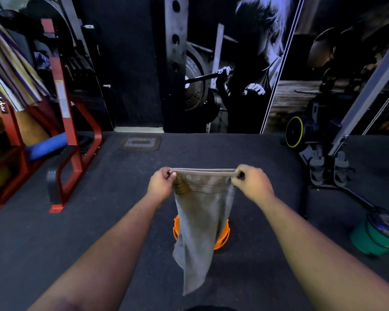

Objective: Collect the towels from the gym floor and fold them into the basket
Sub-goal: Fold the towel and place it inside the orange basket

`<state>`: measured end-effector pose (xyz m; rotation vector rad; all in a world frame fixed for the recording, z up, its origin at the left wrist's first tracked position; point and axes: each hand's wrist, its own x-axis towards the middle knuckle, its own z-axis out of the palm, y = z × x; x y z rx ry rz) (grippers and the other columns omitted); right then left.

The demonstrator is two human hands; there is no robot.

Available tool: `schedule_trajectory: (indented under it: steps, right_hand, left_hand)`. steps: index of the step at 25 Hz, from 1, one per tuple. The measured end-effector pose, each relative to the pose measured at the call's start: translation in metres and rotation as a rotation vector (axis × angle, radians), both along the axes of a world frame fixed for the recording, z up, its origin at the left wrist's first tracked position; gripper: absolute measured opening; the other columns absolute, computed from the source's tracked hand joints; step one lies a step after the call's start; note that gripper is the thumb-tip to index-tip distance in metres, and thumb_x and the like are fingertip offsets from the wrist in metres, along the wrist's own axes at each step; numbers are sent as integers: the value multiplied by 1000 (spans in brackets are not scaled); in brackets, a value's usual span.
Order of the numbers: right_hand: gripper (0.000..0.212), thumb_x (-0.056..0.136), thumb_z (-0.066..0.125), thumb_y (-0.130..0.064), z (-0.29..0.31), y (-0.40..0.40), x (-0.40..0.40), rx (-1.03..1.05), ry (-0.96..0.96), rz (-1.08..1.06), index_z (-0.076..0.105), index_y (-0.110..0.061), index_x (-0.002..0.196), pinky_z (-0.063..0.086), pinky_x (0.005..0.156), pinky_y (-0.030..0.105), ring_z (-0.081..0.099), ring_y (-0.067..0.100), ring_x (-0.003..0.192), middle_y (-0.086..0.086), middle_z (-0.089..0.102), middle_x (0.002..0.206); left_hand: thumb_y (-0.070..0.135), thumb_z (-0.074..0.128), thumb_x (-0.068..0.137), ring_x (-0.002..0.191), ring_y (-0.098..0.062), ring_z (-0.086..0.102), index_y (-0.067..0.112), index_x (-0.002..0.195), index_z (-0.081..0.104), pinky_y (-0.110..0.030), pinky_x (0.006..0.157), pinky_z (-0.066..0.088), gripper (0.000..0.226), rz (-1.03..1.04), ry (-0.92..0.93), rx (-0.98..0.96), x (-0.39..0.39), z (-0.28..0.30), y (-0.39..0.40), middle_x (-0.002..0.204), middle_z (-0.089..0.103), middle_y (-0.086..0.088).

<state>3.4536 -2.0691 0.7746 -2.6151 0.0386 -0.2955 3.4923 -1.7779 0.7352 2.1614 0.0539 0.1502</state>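
Curled fingers of the left hand [161, 184] and the right hand [249, 181] pinched the two top corners of a grey towel [202, 218], stretching its upper edge taut. The towel hung down in front of an orange basket [222, 237] standing on the dark floor [54, 243].
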Motion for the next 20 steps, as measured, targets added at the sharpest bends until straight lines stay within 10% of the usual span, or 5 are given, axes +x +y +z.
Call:
schedule_trajectory:
  steps: [10,14,20]
  right_hand:
    - [13,92,55,-14,12,1,6,763,-165,95,47,-22,85,39,74,38,43,10,78,-4,47,84]
    - [23,95,59,-9,28,22,-5,1151,-272,179,56,-28,108,48,81,36,57,16,88,4,62,96]
    - [89,64,94,-42,-16,24,-44,1135,170,292,53,-13,138,56,93,29,66,16,117,3,71,126]
  left_hand:
    - [46,59,98,93,-7,57,17,104,60,-26,81,46,30,-224,6,-333,-22,39,-26,98,62,8]
    - [37,88,76,85,-11,65,15,103,68,-33,81,54,40,-656,31,326,-25,67,-33,94,70,6]
    - [0,71,88,104,-28,71,9,108,74,-43,100,55,22,-543,226,-543,-42,105,-37,111,75,-16]
